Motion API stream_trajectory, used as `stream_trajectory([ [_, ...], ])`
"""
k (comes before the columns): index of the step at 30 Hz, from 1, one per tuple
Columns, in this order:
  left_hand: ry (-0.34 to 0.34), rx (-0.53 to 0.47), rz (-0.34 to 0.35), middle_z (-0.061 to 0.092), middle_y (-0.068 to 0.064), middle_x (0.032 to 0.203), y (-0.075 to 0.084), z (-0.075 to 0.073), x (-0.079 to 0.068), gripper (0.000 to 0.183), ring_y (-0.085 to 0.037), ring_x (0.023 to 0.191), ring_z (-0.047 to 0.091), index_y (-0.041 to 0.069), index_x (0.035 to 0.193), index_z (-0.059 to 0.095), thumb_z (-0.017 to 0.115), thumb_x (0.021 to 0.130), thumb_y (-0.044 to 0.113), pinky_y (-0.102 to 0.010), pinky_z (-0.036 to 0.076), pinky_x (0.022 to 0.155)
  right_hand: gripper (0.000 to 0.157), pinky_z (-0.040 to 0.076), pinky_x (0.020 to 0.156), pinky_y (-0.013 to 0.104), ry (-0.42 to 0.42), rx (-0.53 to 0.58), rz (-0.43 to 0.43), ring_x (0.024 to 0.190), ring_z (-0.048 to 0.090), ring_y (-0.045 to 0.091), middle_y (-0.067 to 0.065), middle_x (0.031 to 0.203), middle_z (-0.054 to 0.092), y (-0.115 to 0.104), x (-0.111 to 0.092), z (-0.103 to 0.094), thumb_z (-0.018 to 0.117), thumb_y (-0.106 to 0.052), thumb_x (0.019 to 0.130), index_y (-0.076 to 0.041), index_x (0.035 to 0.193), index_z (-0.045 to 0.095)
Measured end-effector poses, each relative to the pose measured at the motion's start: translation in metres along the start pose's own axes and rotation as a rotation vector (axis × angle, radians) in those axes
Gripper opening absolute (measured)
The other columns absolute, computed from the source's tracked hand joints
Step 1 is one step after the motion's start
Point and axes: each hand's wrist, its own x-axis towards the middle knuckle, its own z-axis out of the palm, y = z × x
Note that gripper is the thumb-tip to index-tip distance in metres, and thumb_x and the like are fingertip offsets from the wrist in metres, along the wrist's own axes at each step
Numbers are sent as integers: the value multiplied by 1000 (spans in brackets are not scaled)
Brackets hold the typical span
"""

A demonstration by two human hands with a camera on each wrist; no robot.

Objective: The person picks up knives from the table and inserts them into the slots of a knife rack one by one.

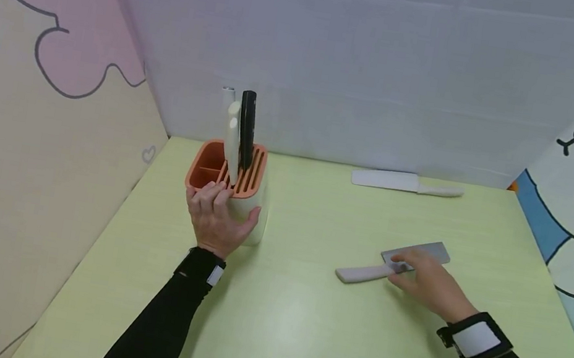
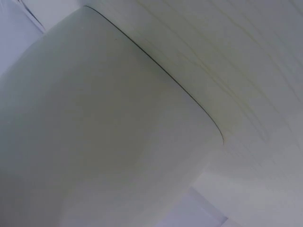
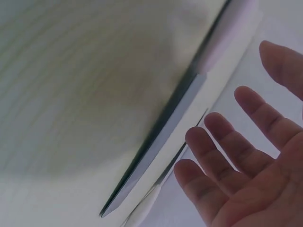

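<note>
At the left of the head view stands a white knife block (image 1: 255,224) with an orange slotted top. My left hand (image 1: 218,221) holds its near side, fingers at the front rim and thumb against the right side. Its white wall (image 2: 104,118) fills much of the left wrist view, where no fingers show. A cleaver (image 1: 430,252) with a grey blade and pale handle lies on the table. Just over it hovers my right hand (image 1: 428,283), and in the right wrist view its loosely bent fingers (image 3: 201,187) are apart from the cleaver (image 3: 156,137).
Several handles stand up from the block, among them a black handle (image 1: 246,126) and a white handle (image 1: 232,148). Near the back wall lies another knife (image 1: 385,179) with a white handle, blade to the left. Printed walls border the pale green table (image 1: 281,322).
</note>
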Motion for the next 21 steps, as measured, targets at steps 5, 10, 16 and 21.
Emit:
stream_trajectory([
  [5,-12,-5,-3,53,-15,111,0,-1,0,56,-31,108,45,4,109,51,73,66,34,-59,34,96,40,49,86,51,16,-98,-28,110,57,35,15,116,62,1,-1,8,75,-23,82,-4,115,67],
  [10,-18,2,-1,53,-16,110,0,-2,-1,56,-32,107,45,3,108,51,73,67,34,-60,33,97,35,49,84,49,18,-145,-44,106,59,32,12,113,64,4,1,14,76,-24,81,-7,111,69],
  [16,-9,14,-2,53,-16,109,0,0,-2,55,-32,107,46,3,108,51,71,68,34,-59,33,97,28,51,79,47,51,-189,-77,100,61,30,10,108,66,5,4,19,77,-22,80,-10,104,71],
  [21,2,15,0,54,-16,110,0,1,-2,55,-32,107,46,3,108,52,72,67,34,-59,33,97,24,52,78,44,92,-229,-128,95,63,28,8,103,68,3,10,22,78,-20,79,-10,100,72],
])
